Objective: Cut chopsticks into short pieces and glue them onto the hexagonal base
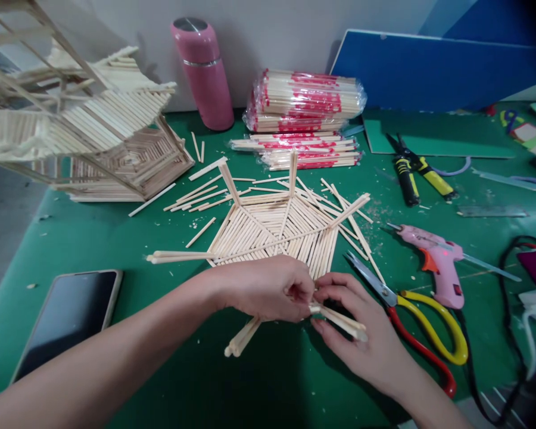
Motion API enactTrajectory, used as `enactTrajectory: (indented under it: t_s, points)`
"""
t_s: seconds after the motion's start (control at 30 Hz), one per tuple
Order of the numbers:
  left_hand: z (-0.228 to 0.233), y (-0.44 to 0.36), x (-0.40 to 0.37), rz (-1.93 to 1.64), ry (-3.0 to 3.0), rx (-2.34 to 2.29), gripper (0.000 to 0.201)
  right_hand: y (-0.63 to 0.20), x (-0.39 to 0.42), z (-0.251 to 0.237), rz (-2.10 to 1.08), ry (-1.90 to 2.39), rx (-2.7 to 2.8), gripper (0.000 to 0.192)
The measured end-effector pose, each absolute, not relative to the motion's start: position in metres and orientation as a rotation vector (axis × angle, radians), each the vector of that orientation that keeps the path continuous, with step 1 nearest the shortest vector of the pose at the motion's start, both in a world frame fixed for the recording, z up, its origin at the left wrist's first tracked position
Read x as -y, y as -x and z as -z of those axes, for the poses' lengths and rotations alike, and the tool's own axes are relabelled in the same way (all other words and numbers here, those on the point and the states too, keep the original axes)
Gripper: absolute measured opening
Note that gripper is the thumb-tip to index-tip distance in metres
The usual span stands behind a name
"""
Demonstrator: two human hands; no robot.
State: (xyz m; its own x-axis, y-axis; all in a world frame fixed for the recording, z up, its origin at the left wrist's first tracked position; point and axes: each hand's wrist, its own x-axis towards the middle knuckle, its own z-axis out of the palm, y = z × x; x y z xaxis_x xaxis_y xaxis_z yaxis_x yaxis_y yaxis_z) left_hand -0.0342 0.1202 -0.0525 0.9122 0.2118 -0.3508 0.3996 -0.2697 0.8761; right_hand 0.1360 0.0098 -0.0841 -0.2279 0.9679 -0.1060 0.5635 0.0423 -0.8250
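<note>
A six-sided panel of thin wooden sticks [250, 229] lies on the table, with paired sticks jutting out from its corners. My left hand [279, 286] is closed at the panel's near edge, fingertips pinched together; whatever they hold is hidden behind the knuckles. Curved around the near right corner, my right hand [357, 322] has its thumb and fingers on either side of the jutting sticks [343, 323] and steadies the panel there. Another stick pair [242, 338] pokes out below my left wrist. Scissors [402, 304] with red and yellow handles lie just right of my right hand.
A pink glue gun [435, 256] and pliers [417, 170] lie at right. Loose sticks [196, 196] surround the panel's far side. Packed sticks [308, 101] and a pink flask [205, 77] stand behind. A stick-built model [116, 113] is far left; a phone [69, 316] lies near left.
</note>
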Motion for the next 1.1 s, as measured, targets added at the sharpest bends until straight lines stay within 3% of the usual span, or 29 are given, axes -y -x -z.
enactTrajectory:
  t_s: [0.13,0.33,0.47,0.67,0.9,1.1]
  points:
    - [0.053,0.036,-0.122,0.195,-1.837,-0.443,0.012,-0.153,-0.002,0.075,-0.924,1.594,1.932,0.039]
    - [0.052,0.036,-0.121,0.189,-1.866,-0.437,0.013,-0.218,0.011,0.071,-0.327,2.025,1.495,0.017]
    - [0.052,0.037,-0.121,0.193,-1.86,-0.457,0.014,-0.256,0.012,0.076,-0.072,2.263,1.415,0.03]
    - [0.05,0.037,-0.122,0.203,-1.824,-0.473,0.009,-0.278,0.006,0.088,-0.071,2.457,1.353,0.042]
    - [0.051,0.037,-0.121,0.184,-1.819,-0.473,0.01,-0.251,0.015,0.072,-0.322,2.355,1.541,0.027]
    - [0.053,0.038,-0.121,0.167,-1.818,-0.463,0.011,-0.252,0.041,0.083,-0.443,2.432,1.84,0.037]
